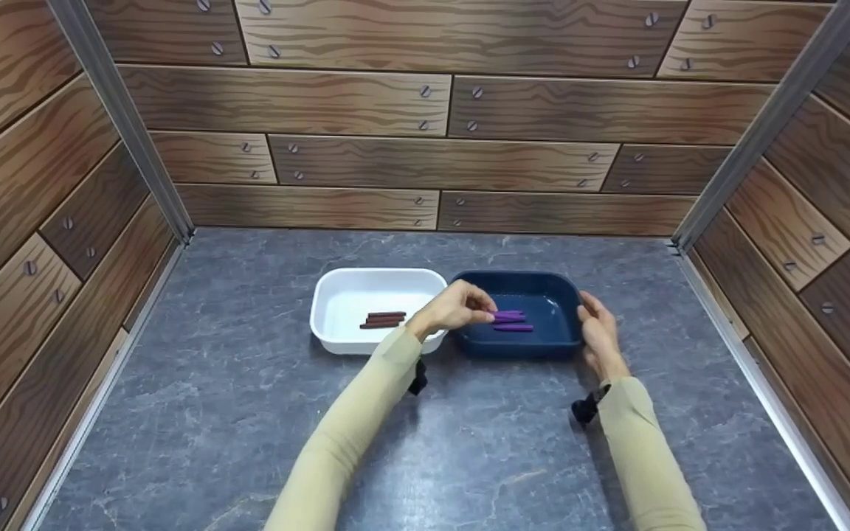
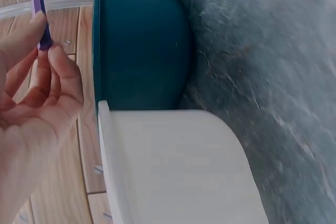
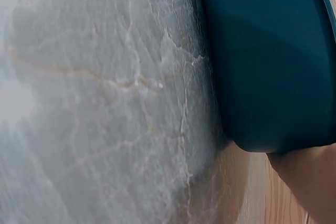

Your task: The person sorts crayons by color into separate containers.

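Observation:
My left hand (image 1: 457, 306) pinches a purple crayon (image 2: 38, 11) between thumb and fingertips, over the left part of the dark blue tray (image 1: 521, 350). In the left wrist view the crayon is long, with flat sides and a narrowed end. Below the fingers, several more purple crayons (image 1: 515, 328) lie inside the blue tray. My right hand (image 1: 599, 332) rests against that tray's right end, its fingers extended along the rim. Most of this hand is hidden behind the tray wall in the right wrist view.
Left of the blue tray, right beside it, stands a white tray (image 1: 336, 344) holding several dark brown crayons (image 1: 383, 320). My left forearm (image 1: 351, 420) passes in front of its right corner. Wood-patterned walls (image 1: 425, 162) enclose the grey marbled surface (image 1: 233, 413).

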`<move>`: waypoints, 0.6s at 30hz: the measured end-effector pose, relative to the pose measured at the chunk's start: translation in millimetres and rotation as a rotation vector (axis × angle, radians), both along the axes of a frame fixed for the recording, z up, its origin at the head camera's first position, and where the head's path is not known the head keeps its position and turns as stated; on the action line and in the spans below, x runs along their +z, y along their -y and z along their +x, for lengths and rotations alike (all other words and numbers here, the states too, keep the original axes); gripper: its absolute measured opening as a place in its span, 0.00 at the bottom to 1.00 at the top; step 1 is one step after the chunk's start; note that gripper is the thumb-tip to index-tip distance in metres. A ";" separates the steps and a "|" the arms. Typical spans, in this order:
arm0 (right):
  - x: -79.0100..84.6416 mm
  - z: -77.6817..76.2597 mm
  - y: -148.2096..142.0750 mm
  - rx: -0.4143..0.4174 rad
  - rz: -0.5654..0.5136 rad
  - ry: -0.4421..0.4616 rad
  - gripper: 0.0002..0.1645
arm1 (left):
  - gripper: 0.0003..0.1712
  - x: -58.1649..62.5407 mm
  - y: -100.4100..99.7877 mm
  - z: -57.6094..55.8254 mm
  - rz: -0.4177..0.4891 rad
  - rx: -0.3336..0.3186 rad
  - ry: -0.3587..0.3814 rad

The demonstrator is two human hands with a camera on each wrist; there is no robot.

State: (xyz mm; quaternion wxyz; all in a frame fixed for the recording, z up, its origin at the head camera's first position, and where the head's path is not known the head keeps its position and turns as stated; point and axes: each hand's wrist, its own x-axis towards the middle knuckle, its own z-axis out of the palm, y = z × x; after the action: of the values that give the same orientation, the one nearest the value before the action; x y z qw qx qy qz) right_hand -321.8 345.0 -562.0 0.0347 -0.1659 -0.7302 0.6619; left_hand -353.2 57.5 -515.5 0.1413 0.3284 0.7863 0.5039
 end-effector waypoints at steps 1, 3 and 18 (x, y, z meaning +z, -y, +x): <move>-0.4 -0.1 0.1 0.000 0.004 0.001 0.30 | 0.11 -0.5 -2.7 -1.5 -0.006 0.023 -0.010; -1.0 -0.3 0.3 -0.007 0.000 0.001 0.30 | 0.11 -1.4 -7.8 -3.5 -0.022 0.068 -0.031; -1.1 -0.4 1.0 -0.007 -0.023 -0.017 0.30 | 0.04 -19.2 -43.0 -13.4 -0.135 0.383 -0.070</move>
State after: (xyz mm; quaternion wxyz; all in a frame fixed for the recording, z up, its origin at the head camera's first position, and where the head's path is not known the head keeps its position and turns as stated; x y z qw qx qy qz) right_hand -322.3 343.9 -563.2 0.0411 -0.1632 -0.7215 0.6717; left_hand -366.5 100.5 -534.7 0.0371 0.1799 0.8707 0.4562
